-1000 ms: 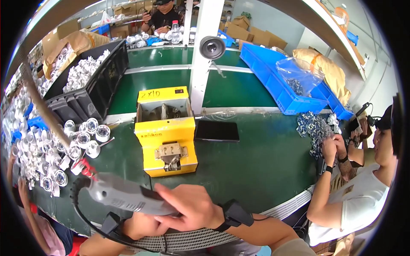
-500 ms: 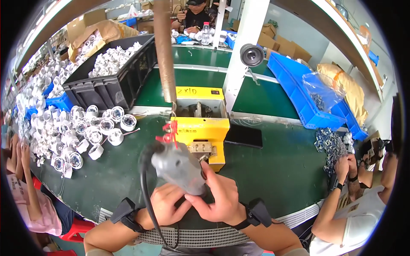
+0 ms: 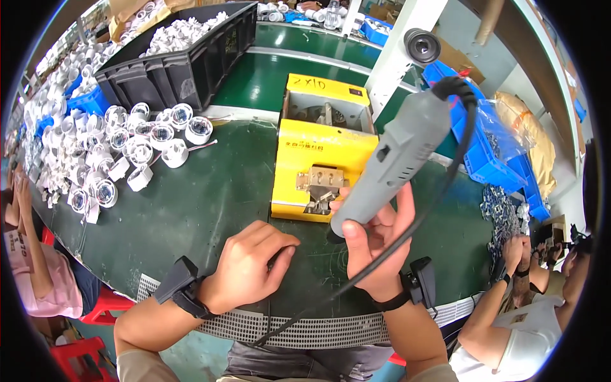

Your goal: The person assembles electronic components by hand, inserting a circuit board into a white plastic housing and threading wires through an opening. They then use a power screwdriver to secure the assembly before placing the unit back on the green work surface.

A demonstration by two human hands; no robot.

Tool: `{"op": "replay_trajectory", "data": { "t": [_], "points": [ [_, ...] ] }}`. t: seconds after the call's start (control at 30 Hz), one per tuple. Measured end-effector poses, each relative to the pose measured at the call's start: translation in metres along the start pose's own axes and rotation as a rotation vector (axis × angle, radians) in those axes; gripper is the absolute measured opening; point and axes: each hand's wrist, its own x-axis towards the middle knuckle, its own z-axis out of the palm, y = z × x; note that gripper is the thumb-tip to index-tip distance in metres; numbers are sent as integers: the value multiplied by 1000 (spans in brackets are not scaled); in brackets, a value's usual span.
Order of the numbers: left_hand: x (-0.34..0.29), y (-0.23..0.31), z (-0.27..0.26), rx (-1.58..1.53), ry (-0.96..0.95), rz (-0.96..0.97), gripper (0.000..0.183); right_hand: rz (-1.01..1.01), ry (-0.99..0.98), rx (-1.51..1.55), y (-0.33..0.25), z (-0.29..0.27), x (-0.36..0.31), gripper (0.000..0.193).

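My right hand (image 3: pixel 382 248) is wrapped around the lower end of a grey electric screwdriver (image 3: pixel 394 153). The tool is tilted, its black cable end up to the right and its dark nose down beside a yellow screw feeder (image 3: pixel 324 159). From the top a black cable loops down past my right wrist to the table edge. My left hand (image 3: pixel 248 267) rests low over the green table, left of the tool, its fingers curled and the thumb near the index finger. Whatever lies inside those fingers, if anything, is hidden.
Many white round housings with lenses (image 3: pixel 121 149) are heaped at the left, before a black crate (image 3: pixel 184 70) of white parts. Blue bins (image 3: pixel 487 167) and a pile of small circuit parts (image 3: pixel 499 210) stand right. Co-workers sit at both sides; a white post (image 3: pixel 401 57) rises behind.
The screwdriver, earlier before both hands, has swung right and tilted, now held by my right hand alone. My left hand has come away from it. The view has shifted down.
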Motion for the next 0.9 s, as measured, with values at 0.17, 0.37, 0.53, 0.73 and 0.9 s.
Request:
{"op": "replay_trajectory", "data": {
  "t": [0.17, 0.37, 0.53, 0.73, 0.9],
  "points": [
    [-1, 1, -2, 48, 7, 4, 13, 48, -63, 54, -2, 7, -2, 80],
    [7, 4, -7, -117, -27, 31, 17, 238, -333, 237, -10, 3, -6, 71],
    [0, -6, -2, -269, -90, 61, 27, 308, -454, 309, -17, 6, -4, 81],
    [-3, -10, -5, -260, -142, 40, 35, 194, -567, 167, -24, 2, 4, 82],
    [2, -10, -4, -184, -169, 144, 34, 61, -390, -102, -31, 13, -9, 79]
  ]
}}
